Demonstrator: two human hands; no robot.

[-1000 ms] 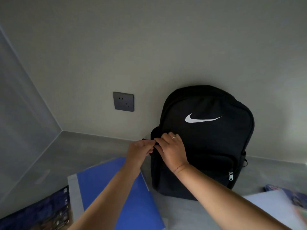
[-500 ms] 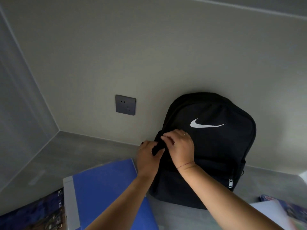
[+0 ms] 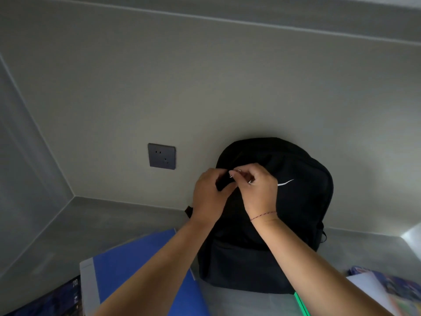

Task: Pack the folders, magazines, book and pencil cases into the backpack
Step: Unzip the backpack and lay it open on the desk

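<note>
Left hand (image 3: 208, 197) grips the backpack (image 3: 298, 215) edge. Right hand (image 3: 258, 192) pinches, apparently, the zip pull. Risk: if the fabric slackens, the zip could jam or the backpack could topple.

A plain grey-beige wall (image 3: 205, 87) rises beyond the left hand (image 3: 208, 195), dimly lit. A dark grey socket plate (image 3: 161, 156) is set in it, left of that hand and slightly higher. Farther left a side wall (image 3: 22, 167) meets it in a corner. Below both runs the grey table (image 3: 68, 236). High above, a pale seam (image 3: 227, 21) crosses the wall. A brighter patch (image 3: 412, 238) shows far right of the right hand (image 3: 259, 190).
</note>
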